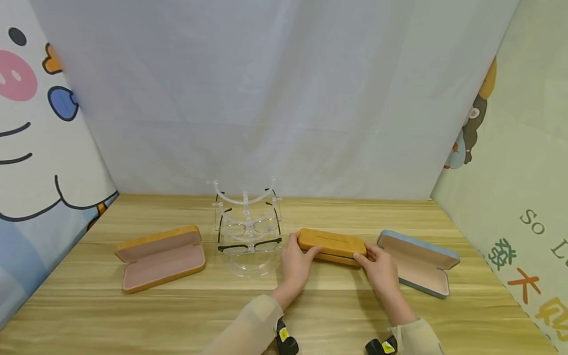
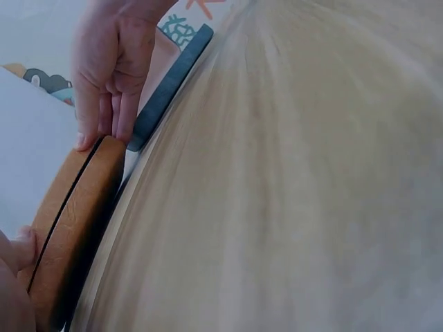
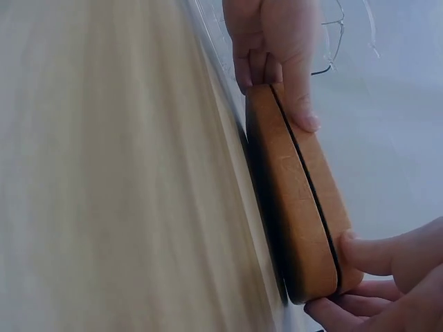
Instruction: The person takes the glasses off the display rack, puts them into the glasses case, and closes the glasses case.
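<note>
Both hands grip a mustard-yellow glasses case (image 1: 333, 242) by its ends, low over the wooden table. A thin dark seam runs along its front, and its lid is down. My left hand (image 1: 296, 264) has the left end, with its thumb on the front edge of the lid. At the other end, my right hand (image 1: 382, 272) pinches the corner with thumb and fingers. In the right wrist view the case (image 3: 294, 200) shows thumbs on the lid and right fingers beneath its end. Its contents are hidden.
Left of the hands stands a clear display rack (image 1: 246, 217) with several pairs of glasses, including a dark-framed pair (image 1: 250, 246). An open yellow case (image 1: 164, 266) lies at the left. An open blue case (image 1: 419, 266) sits close to my right hand.
</note>
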Motion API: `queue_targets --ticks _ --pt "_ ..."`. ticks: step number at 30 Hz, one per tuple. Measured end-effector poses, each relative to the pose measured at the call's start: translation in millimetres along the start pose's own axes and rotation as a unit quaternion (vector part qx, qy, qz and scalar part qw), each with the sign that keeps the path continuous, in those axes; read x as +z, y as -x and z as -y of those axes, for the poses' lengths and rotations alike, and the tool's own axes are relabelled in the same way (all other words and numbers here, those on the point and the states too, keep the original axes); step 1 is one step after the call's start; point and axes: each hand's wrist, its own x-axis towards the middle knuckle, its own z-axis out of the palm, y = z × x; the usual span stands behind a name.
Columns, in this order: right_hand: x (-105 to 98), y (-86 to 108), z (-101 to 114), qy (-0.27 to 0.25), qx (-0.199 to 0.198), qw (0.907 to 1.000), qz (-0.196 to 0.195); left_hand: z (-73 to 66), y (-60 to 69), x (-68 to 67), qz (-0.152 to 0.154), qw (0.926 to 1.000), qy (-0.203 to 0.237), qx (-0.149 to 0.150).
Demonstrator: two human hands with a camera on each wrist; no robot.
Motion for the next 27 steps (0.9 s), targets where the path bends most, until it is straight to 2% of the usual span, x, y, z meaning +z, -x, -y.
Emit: queue_targets --ticks 3,9,16,21,23,27 --pt "0 -0.2 1 0.020 -0.010 0.9997 -0.002 -1.0 0.6 -0.3 0.005 1.0000 -0.005 -0.004" --pt "1 -1.9 5 0.075 -0.025 0.9969 -0.006 -2.1 2.4 -0.9 0.033 0.9992 -0.017 -0.015" --pt "0 -1.7 11 0.131 -0.035 0.9908 -0.003 -3.8 5.4 -4.2 0.061 0.9965 -0.056 -0.003" --pt "0 -1.9 14 0.161 -0.043 0.9861 0.000 -6.4 8.9 -9.7 0.095 0.9934 -0.064 0.004" --pt "0 -1.8 16 0.166 -0.046 0.9850 0.000 -8.4 11.8 -13.5 0.109 0.9919 -0.065 0.014" --pt "1 -1.2 21 0.155 -0.058 0.9859 -0.021 -15.0 19.2 -23.4 0.121 0.9864 -0.093 0.062"
